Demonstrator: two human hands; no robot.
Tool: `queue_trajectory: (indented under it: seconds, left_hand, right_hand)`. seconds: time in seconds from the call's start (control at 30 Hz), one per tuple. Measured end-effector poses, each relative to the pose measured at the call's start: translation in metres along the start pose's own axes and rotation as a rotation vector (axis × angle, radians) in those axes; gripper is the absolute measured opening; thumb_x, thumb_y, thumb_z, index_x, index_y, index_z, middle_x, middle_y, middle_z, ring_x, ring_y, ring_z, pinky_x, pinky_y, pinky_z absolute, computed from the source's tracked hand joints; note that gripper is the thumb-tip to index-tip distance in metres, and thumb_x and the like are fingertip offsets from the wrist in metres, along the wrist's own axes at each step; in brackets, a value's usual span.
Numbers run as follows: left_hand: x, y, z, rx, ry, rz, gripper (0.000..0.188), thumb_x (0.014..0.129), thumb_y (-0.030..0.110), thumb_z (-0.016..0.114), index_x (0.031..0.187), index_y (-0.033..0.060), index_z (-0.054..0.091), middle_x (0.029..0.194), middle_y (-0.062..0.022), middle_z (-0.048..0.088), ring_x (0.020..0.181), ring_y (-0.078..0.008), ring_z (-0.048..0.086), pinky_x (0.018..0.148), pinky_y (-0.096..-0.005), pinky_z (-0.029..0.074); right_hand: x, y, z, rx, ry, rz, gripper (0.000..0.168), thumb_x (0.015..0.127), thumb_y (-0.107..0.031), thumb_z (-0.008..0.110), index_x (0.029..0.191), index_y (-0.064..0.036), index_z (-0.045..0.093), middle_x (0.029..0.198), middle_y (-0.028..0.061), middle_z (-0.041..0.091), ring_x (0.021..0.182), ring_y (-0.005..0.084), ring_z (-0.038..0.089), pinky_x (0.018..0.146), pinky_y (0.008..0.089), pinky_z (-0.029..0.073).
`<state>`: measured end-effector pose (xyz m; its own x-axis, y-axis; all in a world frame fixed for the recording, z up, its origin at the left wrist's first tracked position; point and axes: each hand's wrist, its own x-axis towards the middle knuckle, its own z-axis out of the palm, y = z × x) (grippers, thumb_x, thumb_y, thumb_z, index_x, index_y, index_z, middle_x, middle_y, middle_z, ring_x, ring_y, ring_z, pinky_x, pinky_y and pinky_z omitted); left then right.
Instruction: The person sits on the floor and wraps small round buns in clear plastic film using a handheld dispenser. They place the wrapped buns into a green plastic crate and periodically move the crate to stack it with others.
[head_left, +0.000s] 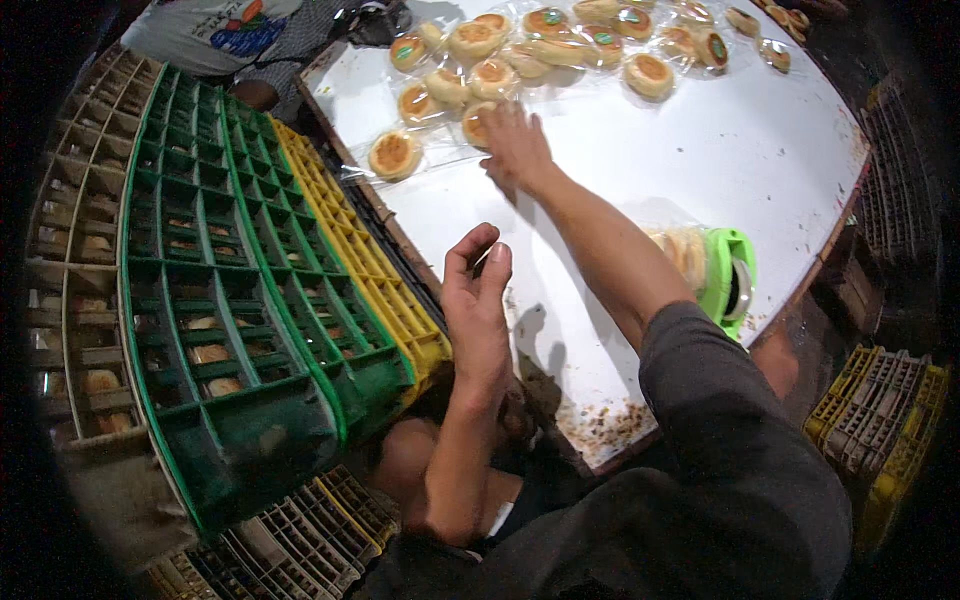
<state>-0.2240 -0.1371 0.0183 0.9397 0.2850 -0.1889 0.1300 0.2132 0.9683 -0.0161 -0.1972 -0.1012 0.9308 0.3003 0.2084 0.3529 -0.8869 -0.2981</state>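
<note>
Fingers spread and palm down, my right hand (517, 146) reaches across the white tabletop (720, 157) to the near side of a group of round browned breads. Its fingertips are at one bread (475, 126) and partly cover it; I see no grip around it. My left hand (478, 300) is raised near the table's left edge, fingers curled, thumb apart from them and nothing visible between. Another round bread (395, 155) in clear plastic lies to the left. Beyond my right forearm stands a bright green tape dispenser (726, 281), with bagged breads (681, 251) against it, partly hidden.
Left of the table, green plastic crates (247, 300) and a yellow crate (360, 247) stand close together, with breads inside several. More crates (874, 420) are at lower right. A person in a printed light shirt (214, 34) is at upper left. Crumbs (607, 427) litter the near corner.
</note>
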Motion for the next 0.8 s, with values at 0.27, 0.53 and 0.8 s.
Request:
queue_trajectory:
  seconds: [0.27, 0.53, 0.8]
  left_hand:
    - [0.009, -0.01, -0.016, -0.093, 0.408, 0.116, 0.048, 0.098, 0.031, 0.049, 0.133, -0.0008, 0.037, 0.124, -0.0153, 0.048, 0.113, -0.0234, 0.047, 0.099, -0.0353, 0.037]
    - [-0.051, -0.005, 0.015, 0.146, 0.045, 0.267, 0.04, 0.104, 0.033, 0.036, 0.101, -0.0012, 0.057, 0.091, -0.011, 0.06, 0.085, -0.0221, 0.059, 0.076, -0.0315, 0.048]
    - [-0.119, 0.02, 0.03, 0.297, 0.108, 0.895, 0.024, 0.099, 0.019, 0.048, 0.094, 0.0019, 0.065, 0.122, -0.0155, 0.056, 0.12, -0.026, 0.043, 0.1, -0.0374, 0.036]
  right_hand:
    - [-0.096, 0.005, -0.037, 0.541, 0.199, 0.05, 0.038, 0.087, -0.026, 0.065, 0.117, -0.006, 0.057, 0.101, 0.018, 0.058, 0.095, 0.0325, 0.057, 0.083, 0.0387, 0.047]
    - [-0.267, -0.029, -0.186, 1.136, 0.161, 0.22, 0.024, 0.093, -0.017, 0.059, 0.107, 0.002, 0.055, 0.094, 0.012, 0.06, 0.089, 0.0207, 0.061, 0.08, 0.0343, 0.05]
    - [-0.306, -0.032, -0.247, 0.787, 0.809, -0.057, 0.008, 0.094, -0.006, 0.053, 0.097, 0.0, 0.053, 0.098, 0.0136, 0.059, 0.089, 0.0243, 0.057, 0.084, 0.0348, 0.046]
